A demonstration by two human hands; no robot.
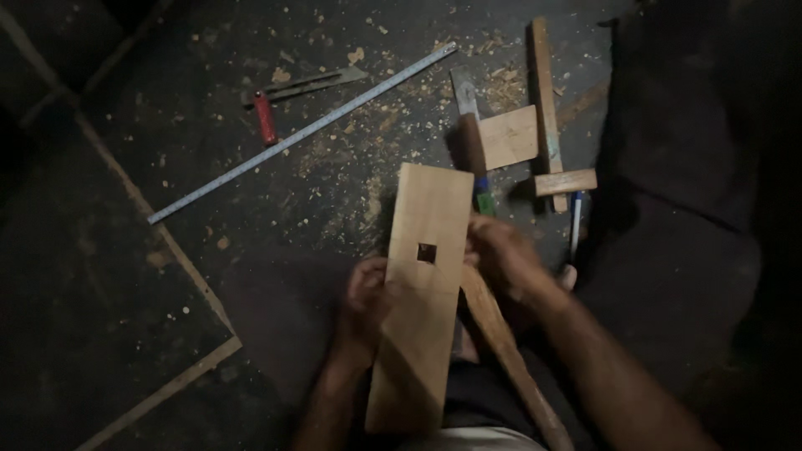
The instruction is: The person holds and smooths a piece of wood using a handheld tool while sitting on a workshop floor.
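Board gripped by both hands, lower end cropped

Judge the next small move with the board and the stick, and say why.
Probably steer the wooden stick toward the square hole in the board. The left hand grips the board's edge, while the right hand holds the stick's top beside the hole, not in it.

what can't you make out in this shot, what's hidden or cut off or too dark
Head view, the only one:
- Near end of the wooden board: cut off by the bottom edge.
- Wooden stick: its upper end hidden behind the board and the right hand.
- Left hand fingertips: hidden behind the board.
- Long metal ruler markings: too small.
- Right side of the frame: too dark.
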